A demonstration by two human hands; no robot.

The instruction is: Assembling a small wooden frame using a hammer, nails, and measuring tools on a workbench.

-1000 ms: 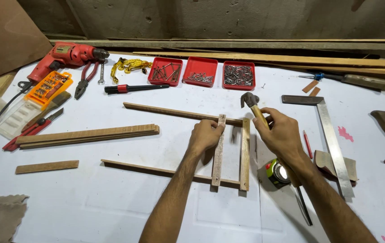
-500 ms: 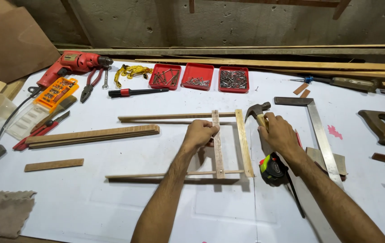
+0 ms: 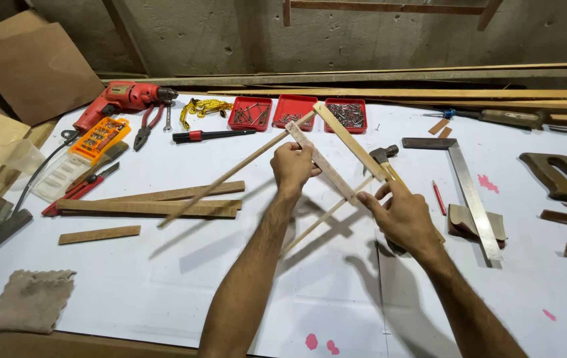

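A frame of thin pale wooden slats [image 3: 326, 166], two long rails crossed by two shorter flat pieces, is lifted clear of the white surface [image 3: 164, 278] and tilted, its far corner pointing toward the back wall. Its shadow falls on the sheet below it. The left hand [image 3: 293, 166] has its grip clamped on the upper part of one short cross slat, fingers curled over the wood. The right hand [image 3: 403, 215] holds the lower right end of the frame, thumb and fingertips pinched on the slat where the rail meets it.

Just behind the right hand a hammer with a steel head and wooden handle [image 3: 384, 159] lies on the surface, partly hidden by the frame. To its right lie a red pencil [image 3: 439, 197] and a steel try square with a dark stock [image 3: 462, 179], and beyond them a dark-handled hand saw [image 3: 562, 176] near the right edge.

Left of the frame rest several loose strips of brown wood [image 3: 157, 202], with one short piece [image 3: 98, 234] nearer the front. Along the back stand three shallow red trays of nails and screws [image 3: 295, 111], with a black-handled screwdriver [image 3: 210, 136], red-handled pliers [image 3: 145, 126] and a red electric drill [image 3: 121, 99] to the left. An orange case of drill bits [image 3: 98, 136] lies by the drill, and a grey cloth [image 3: 31, 299] sits at the front left corner.
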